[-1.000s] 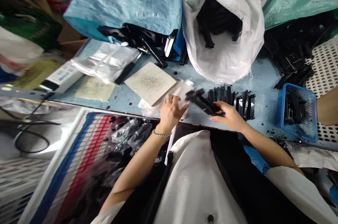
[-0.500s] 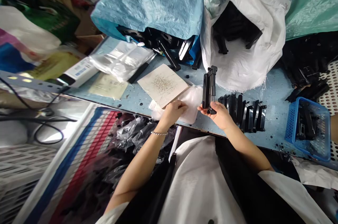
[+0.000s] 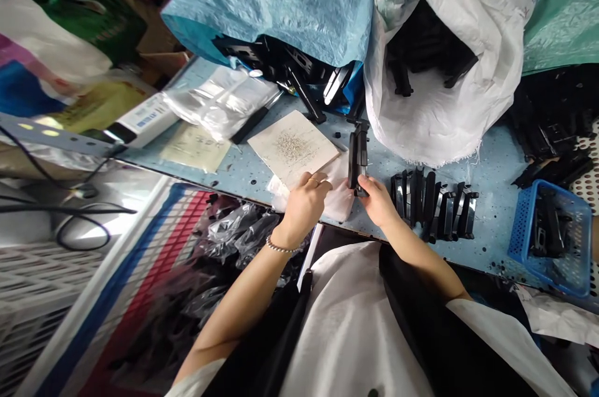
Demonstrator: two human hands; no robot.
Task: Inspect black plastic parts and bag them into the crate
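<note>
My right hand grips the lower end of a long black plastic part, held upright with its T-shaped end away from me. To its left, my left hand is closed, with curled fingers at the edge of a clear plastic bag; its fingertips are partly hidden. The bag lies on a thin stack that sticks out from under a pale square board. A scatter of tiny metal bits rests on that board. The black part's lower end is right by the bag.
Right of my hands lies a row of several black parts. A blue basket with more parts stands far right. Behind are a white sack and a blue sack. Packed clear bags lie left; a crate sits below.
My right hand has moved left with the black part, bringing it closer to my left hand. My left hand has lifted slightly and its fingers are more curled. The view has shifted a little.
</note>
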